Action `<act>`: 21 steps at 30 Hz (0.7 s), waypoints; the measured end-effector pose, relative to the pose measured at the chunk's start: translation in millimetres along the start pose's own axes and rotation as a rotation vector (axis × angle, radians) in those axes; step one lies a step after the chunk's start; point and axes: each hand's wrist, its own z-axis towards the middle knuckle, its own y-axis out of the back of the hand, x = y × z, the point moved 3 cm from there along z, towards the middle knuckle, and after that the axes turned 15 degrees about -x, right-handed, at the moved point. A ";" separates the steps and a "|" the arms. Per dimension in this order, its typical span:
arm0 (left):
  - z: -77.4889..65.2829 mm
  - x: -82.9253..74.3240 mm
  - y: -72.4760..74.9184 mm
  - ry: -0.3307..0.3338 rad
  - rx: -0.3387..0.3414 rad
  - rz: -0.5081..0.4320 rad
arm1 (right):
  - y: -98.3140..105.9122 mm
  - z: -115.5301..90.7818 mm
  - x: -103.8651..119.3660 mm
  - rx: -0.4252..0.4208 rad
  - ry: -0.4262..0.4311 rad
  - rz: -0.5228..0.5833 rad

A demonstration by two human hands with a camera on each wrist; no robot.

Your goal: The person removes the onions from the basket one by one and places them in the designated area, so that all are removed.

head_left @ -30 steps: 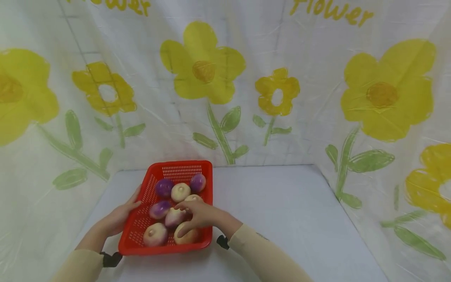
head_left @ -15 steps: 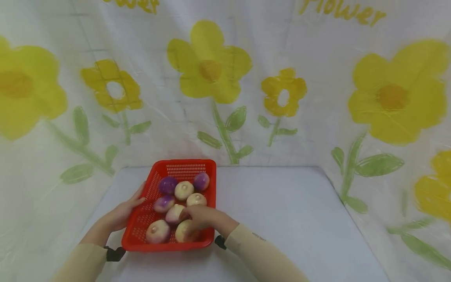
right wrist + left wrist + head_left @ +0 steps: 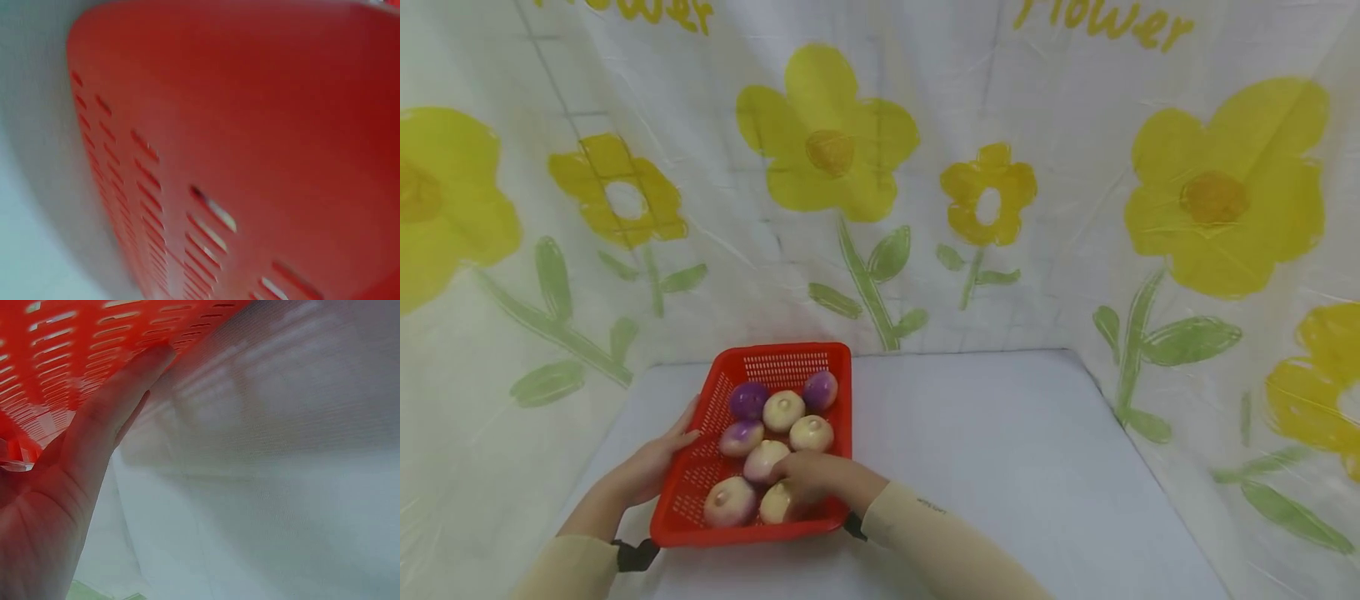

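A red plastic basket (image 3: pixel 844 375) with slotted walls stands on the table, holding several purple-and-white turnips. My left hand (image 3: pixel 651 467) holds its left side, thumb at the rim; in the left wrist view the fingers (image 3: pixel 106 412) lie along the outside of the slotted wall. My right hand (image 3: pixel 812 482) is inside the basket at the near right, its fingers curled over the nearest right turnip (image 3: pixel 775 504) and partly hiding it. Right beside those fingertips sits another turnip (image 3: pixel 763 461). The right wrist view shows only the basket's outer wall (image 3: pixel 187 94), no hand.
The white tabletop (image 3: pixel 970 450) extends to the right of the basket. Behind it and at both sides hangs a pale curtain (image 3: pixel 917 317) printed with yellow flowers. A turnip (image 3: pixel 730 502) lies at the basket's near left; others (image 3: pixel 784 410) sit towards its far end.
My right hand has lowered from hovering with spread fingers onto the near-right turnip, which has shifted slightly left. The left hand stays at the basket's side. The head view swayed and came back.
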 end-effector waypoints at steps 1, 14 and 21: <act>-0.2 0.8 -0.1 -0.004 0.003 -0.001 | -2.1 0.1 0.2 -0.010 0.005 -0.013; 1.5 2.0 0.1 -0.004 0.016 0.008 | 2.7 -6.2 2.7 -0.063 0.019 -0.016; 1.9 1.7 1.2 0.008 0.020 -0.014 | 22.2 -9.6 5.1 -0.126 0.050 -0.016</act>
